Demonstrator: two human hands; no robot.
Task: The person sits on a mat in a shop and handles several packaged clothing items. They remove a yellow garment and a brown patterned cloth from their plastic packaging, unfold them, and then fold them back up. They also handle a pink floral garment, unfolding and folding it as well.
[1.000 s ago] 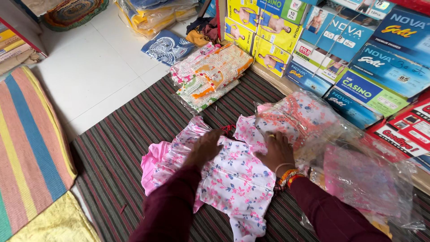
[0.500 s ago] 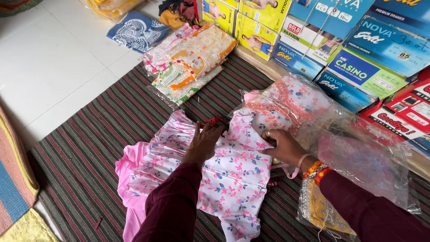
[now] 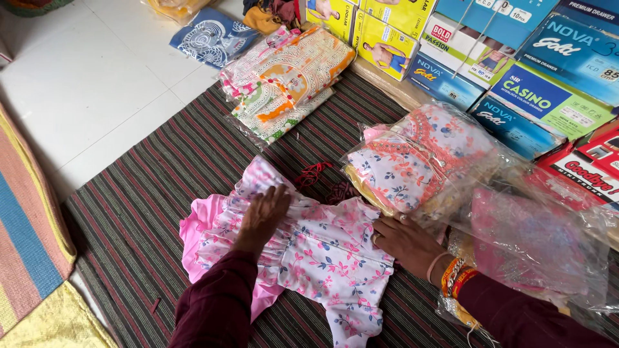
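A small pink and white floral frock point(image 3: 303, 251) lies spread on a dark striped mat point(image 3: 161, 193). My left hand point(image 3: 263, 216) rests flat on the frock's gathered waist, fingers together. At the frock's right edge my right hand point(image 3: 403, 240) presses down flat on the cloth, with bangles on its wrist. Neither hand grips anything. Both arms wear maroon sleeves.
Clear plastic bags with folded floral garments point(image 3: 422, 158) lie just right of the frock. A stack of packed printed clothes point(image 3: 287, 80) sits at the mat's far end. Coloured cardboard boxes point(image 3: 516, 77) line the right side. White tiled floor point(image 3: 84, 90) and a striped rug point(image 3: 26, 225) lie left.
The view has shifted nearer and lower. My left hand has slid down onto the frock's waist, and my right hand has moved to the frock's right edge.
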